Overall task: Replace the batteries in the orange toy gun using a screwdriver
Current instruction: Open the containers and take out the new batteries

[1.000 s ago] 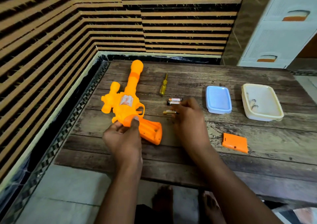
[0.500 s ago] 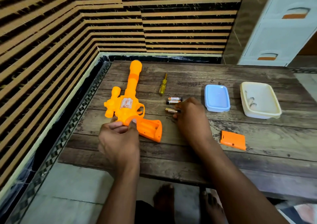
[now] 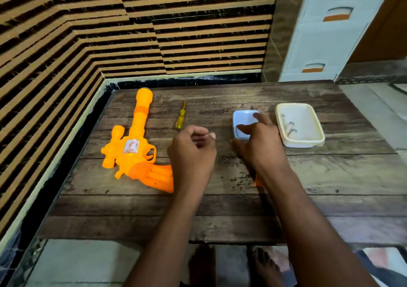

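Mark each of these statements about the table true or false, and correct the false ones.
1. The orange toy gun lies on the wooden table with no hand on it. True.
2. The left hand holds the screwdriver. False: the screwdriver lies on the table beyond that hand, untouched.
3. The right hand reaches over the blue lid. True.
4. The cream container stands left of the gun. False: it stands at the far right, beside the blue lid.
5. Batteries lie inside the cream container. True.
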### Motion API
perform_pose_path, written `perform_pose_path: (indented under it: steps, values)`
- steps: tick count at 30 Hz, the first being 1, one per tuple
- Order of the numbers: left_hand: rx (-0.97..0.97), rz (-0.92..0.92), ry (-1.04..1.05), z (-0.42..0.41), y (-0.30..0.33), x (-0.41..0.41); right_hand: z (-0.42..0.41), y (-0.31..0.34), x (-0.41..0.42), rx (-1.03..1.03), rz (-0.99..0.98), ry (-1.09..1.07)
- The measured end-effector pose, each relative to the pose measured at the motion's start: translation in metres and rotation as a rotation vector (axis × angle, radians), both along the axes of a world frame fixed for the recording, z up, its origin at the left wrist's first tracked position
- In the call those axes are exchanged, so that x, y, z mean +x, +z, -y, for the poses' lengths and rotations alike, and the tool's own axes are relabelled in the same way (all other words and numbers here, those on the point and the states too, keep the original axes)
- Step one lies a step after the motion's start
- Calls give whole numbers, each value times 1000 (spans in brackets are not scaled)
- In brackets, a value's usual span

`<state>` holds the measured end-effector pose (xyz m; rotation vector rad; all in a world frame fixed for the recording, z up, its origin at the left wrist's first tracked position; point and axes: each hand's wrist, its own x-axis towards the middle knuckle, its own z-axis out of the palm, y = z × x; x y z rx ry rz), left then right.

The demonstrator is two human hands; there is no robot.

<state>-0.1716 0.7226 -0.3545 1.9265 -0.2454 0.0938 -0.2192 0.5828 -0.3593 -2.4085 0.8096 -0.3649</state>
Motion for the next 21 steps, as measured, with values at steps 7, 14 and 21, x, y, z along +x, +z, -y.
perform_pose_path:
  steps: [7, 14, 21]
  values:
    - [-144, -73, -20, -1, -15, 5, 3, 6, -4, 92, 182, -54]
    - [-481, -388, -137, 9, -6, 10, -18, 3, -19, 140, 615, 178]
    - [-693, -627, -337, 10, -5, 11, -30, -8, -9, 51, 791, 319]
